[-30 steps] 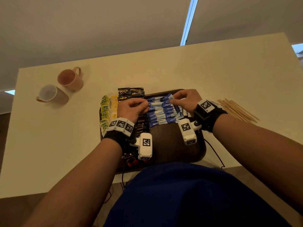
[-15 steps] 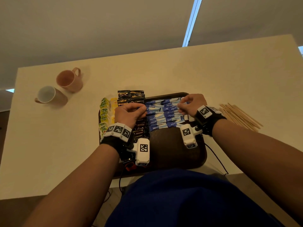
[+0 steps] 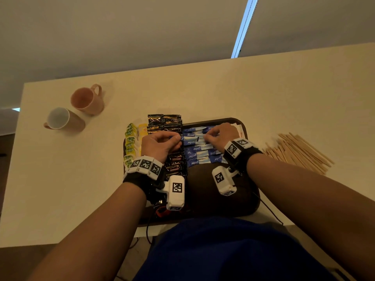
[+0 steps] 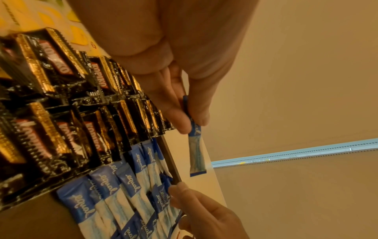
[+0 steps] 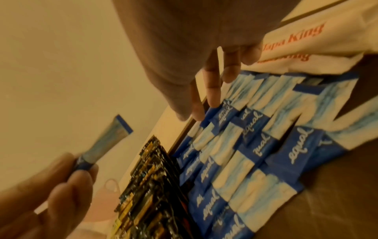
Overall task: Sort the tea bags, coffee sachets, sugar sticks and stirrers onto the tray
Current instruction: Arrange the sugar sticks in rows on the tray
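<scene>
I pinch one blue sugar stick [image 4: 196,145] by its end between the thumb and fingers of my left hand [image 3: 160,146], lifted clear of the tray [image 3: 221,201] so I can turn it to match the others before laying it down. My right hand [image 3: 220,134] reaches to the row of sugar sticks [image 3: 199,153] in the middle of the head view; its fingertips [image 5: 212,100] touch the far sticks, and I cannot tell whether they press or nip one. I judge it steadies the row or parts it for the lifted stick. The coffee sachets [image 3: 172,159] run in a column just left of the sugar, and the tea bags [image 3: 130,142] at the tray's left edge, each kind kept apart. The stirrers [image 3: 298,152] lie loose on the table [image 3: 284,94] at right, off the tray, not yet sorted.
</scene>
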